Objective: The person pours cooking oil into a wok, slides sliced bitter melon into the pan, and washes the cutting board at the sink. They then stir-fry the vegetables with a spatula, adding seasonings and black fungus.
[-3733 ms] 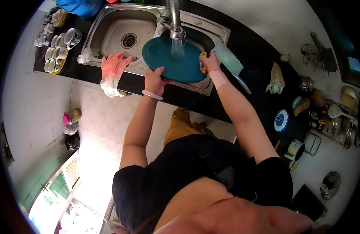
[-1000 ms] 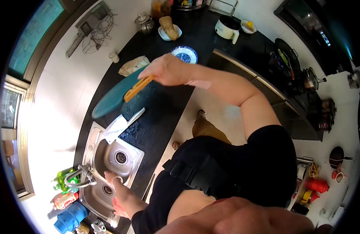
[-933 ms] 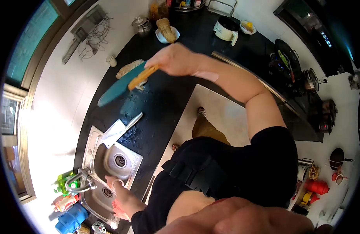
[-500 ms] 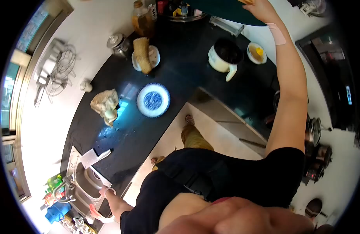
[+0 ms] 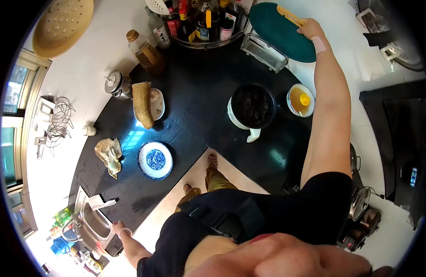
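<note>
At the upper right, my right hand [image 5: 310, 28] is closed on the yellow edge grip of a dark green cutting board [image 5: 282, 32]. The board stands tilted by the wall, just behind a metal rack [image 5: 264, 53]. Far to the lower left, my left hand [image 5: 118, 227] is at the front rim of the steel sink [image 5: 96, 224]; its fingers are too small to make out. A cleaver [image 5: 100, 202] lies across the sink's corner, beyond that hand.
On the black counter are a blue-and-white plate [image 5: 155, 160], a crumpled cloth [image 5: 108, 154], a thick brown root [image 5: 142, 105] on a white dish [image 5: 157, 105], a white-handled pot [image 5: 253, 107] and a bowl of amber liquid [image 5: 300, 100]. Sauce bottles [image 5: 203, 21] stand at the back.
The view has tilted up, so the counter sits lower and more of the cutting board shows. My right hand keeps its grip on the board. My left hand stays by the sink.
</note>
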{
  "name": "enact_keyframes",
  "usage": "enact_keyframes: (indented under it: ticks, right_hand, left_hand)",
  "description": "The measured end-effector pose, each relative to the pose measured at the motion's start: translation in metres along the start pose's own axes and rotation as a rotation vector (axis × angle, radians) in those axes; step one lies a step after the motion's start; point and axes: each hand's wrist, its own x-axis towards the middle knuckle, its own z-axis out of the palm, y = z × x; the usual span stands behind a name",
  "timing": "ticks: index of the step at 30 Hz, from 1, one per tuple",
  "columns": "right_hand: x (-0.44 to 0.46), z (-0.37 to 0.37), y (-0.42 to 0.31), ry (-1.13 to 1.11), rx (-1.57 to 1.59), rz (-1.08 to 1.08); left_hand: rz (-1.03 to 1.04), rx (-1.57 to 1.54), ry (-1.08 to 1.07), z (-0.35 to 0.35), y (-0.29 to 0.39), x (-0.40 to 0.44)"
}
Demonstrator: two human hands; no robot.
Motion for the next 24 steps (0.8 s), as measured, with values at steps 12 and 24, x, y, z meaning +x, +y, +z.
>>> enact_keyframes:
  ticks: [12, 24]
  right_hand:
    - [0.044, 0.063, 0.006, 0.201, -0.244, -0.124]
    - [-0.009, 0.118, 0.014, 0.983, 0.388, 0.214]
  left_hand:
    - [0.04, 0.108, 0.022, 0.0, 0.031, -0.027]
    - [0.245, 0.138, 0.075, -0.009, 0.1, -0.043]
